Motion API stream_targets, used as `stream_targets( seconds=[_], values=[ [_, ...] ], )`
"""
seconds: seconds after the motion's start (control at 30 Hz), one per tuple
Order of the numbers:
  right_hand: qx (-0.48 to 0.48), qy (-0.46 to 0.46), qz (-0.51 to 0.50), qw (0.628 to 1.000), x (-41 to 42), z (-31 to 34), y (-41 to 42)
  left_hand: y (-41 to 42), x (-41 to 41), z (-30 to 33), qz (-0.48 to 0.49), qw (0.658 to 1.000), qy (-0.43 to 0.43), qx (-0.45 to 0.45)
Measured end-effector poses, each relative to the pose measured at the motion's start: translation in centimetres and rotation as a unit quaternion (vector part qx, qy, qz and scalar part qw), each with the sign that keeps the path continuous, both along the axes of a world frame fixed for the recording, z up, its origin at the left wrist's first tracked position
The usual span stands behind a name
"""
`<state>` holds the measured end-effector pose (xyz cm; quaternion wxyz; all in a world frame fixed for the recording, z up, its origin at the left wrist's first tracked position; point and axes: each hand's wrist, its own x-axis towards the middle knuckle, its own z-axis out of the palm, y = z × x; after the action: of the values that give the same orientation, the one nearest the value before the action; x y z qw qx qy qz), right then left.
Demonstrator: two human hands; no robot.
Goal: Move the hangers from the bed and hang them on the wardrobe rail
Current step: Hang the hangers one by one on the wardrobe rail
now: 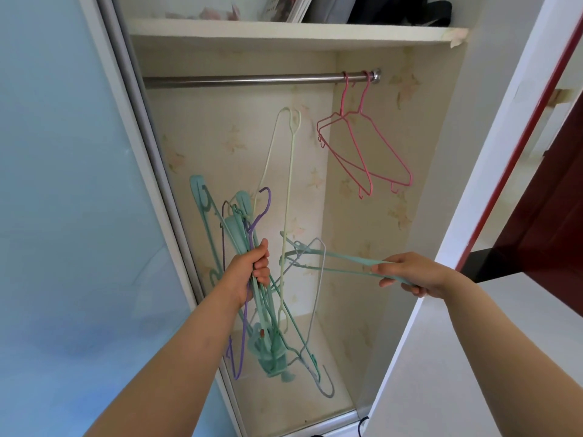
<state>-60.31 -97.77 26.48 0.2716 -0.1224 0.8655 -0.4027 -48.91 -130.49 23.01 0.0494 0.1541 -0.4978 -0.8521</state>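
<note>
Hangers (252, 279) sit bunched in the left hand's (249, 269) closed fingers while the right hand (410, 274) pinches one teal hanger (340, 263), drawing it free for the rail (239, 80).

I face an open wardrobe (372, 216) lined with pale cream paper printed with faint flowers. A white shelf (284, 34) crosses its top, carrying books and something dark. On my left is a frosted, pale blue sliding door (63, 184) in a grey frame. On my right a white wall (492, 152) runs to a red-edged frame and a dark red door (549, 222). Daylight is soft and even.
</note>
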Motion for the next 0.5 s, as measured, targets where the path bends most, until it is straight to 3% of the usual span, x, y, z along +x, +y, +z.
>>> stream_targets(
  seconds=[0.23, 0.5],
  values=[
    [-0.002, 0.011, 0.021, 1.000, -0.1, 0.4, 0.6, -0.6, 0.0, 0.0, 0.027, 0.999, -0.005, 0.019],
    [-0.037, -0.007, 0.043, 0.998, -0.2, -0.2, 1.8, -0.8, 0.0, -0.3, -0.022, 1.000, 0.000, -0.018]
  ],
)
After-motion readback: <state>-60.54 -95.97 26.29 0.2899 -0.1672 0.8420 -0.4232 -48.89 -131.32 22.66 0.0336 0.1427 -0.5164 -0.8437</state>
